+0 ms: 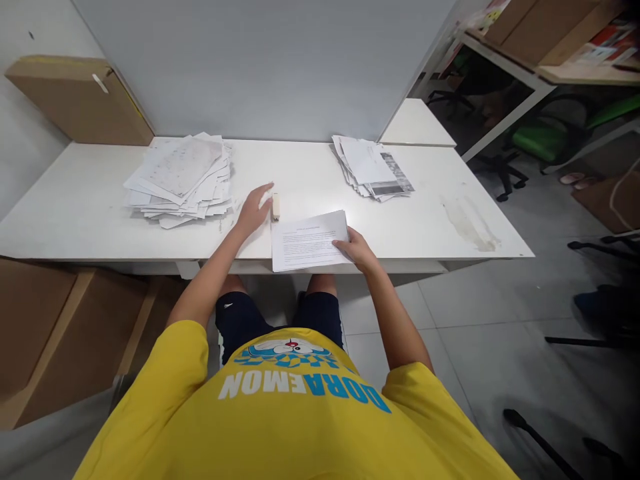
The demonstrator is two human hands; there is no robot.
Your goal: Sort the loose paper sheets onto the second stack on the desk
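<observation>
My right hand [356, 251] grips the right edge of a thin set of printed sheets [310, 243], thumb on top and fingers underneath. The sheets lie near the front edge of the white desk [300, 167], text facing up. Just past their upper left corner stands a small cream stapler [276, 208]. My left hand [254, 210] is beside it on the left, fingers stretched and apart from the thumb; whether a fingertip touches the stapler I cannot tell.
A tall, messy paper stack [183, 173] lies to the left, and a smaller paper pile [367, 167] at the back right. A cardboard box [85, 100] leans in the left corner. A grey partition [260, 67] rises behind the desk. Open cartons [90, 333] stand below left.
</observation>
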